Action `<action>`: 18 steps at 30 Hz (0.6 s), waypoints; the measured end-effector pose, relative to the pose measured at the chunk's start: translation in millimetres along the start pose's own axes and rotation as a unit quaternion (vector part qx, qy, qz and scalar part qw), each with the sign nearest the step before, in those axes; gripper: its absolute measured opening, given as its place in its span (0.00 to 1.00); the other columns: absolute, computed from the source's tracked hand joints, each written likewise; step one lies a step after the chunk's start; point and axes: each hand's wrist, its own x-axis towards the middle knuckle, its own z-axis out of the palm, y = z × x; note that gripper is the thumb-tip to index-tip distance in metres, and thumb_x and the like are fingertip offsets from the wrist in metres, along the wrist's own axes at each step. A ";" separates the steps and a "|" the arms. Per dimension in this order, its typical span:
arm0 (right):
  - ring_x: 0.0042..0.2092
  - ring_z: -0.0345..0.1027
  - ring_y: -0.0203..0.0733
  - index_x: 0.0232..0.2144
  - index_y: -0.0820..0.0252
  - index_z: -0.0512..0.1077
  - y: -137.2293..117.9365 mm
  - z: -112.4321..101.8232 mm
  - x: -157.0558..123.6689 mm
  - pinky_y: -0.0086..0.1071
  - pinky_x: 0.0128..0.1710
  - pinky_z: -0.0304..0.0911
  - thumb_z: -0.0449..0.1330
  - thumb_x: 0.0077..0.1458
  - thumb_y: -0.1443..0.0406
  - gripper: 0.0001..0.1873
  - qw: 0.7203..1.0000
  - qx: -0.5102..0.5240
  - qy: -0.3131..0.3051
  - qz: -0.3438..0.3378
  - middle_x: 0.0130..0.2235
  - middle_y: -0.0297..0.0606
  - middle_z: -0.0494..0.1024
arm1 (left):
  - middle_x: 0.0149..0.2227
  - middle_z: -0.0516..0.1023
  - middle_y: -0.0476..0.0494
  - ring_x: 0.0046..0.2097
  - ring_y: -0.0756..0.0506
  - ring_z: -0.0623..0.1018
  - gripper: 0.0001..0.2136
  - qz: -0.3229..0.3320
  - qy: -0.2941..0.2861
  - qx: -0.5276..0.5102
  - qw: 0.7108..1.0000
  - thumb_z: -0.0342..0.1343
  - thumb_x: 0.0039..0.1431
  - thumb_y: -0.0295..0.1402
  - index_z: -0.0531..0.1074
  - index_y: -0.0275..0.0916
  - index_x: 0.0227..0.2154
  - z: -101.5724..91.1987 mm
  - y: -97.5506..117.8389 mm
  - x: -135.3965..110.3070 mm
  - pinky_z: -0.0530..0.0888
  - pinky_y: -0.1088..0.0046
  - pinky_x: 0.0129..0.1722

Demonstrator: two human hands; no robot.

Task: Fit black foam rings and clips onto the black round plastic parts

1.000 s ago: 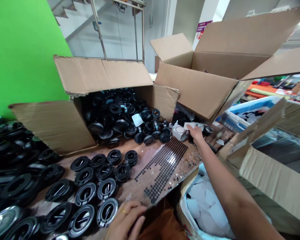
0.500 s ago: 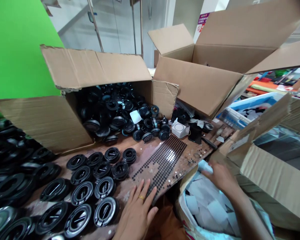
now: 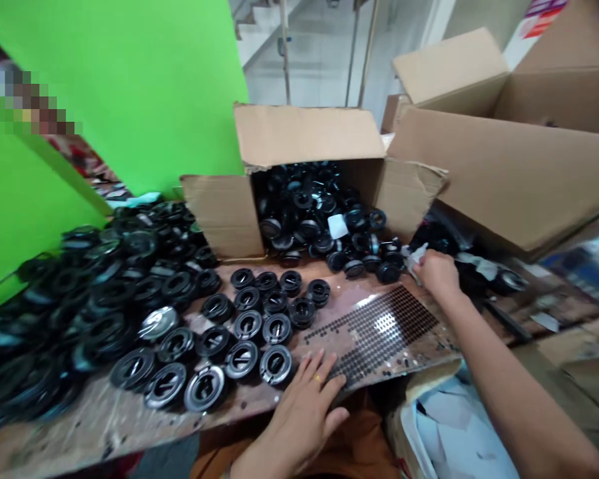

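Note:
My left hand [image 3: 303, 414] lies flat with fingers spread on the near edge of the wooden bench, its fingertips touching a sheet of small black round stickers [image 3: 379, 332]. My right hand [image 3: 436, 274] is stretched out to the far end of that sheet, fingers closed on a small white piece [image 3: 416, 255] beside the spilled black parts. Rows of black round caps [image 3: 244, 329] sit on the bench between my hands and an open cardboard box [image 3: 309, 143] full of the same black parts.
A large heap of black caps [image 3: 104, 279] covers the left of the bench, against a green wall. A bigger open cardboard box [image 3: 509, 159] stands at the right. A bag of white paper scraps [image 3: 454, 432] sits below the bench edge at the lower right.
My right hand has gone from the scrap bag back up to the far end of the sticker sheet. The view has swung left, showing more of the cap heap. My left hand stays on the sheet.

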 end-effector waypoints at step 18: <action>0.32 0.70 0.45 0.38 0.58 0.75 -78.0 -59.9 -77.0 0.36 0.34 0.64 0.58 0.53 0.58 0.13 0.944 0.316 0.034 -0.090 0.33 0.43 0.77 | 0.38 0.72 0.43 0.42 0.46 0.71 0.08 -0.131 0.161 -0.121 0.971 0.48 0.64 0.30 0.73 0.40 0.39 -59.0 -10.0 -61.4 0.71 0.67 0.43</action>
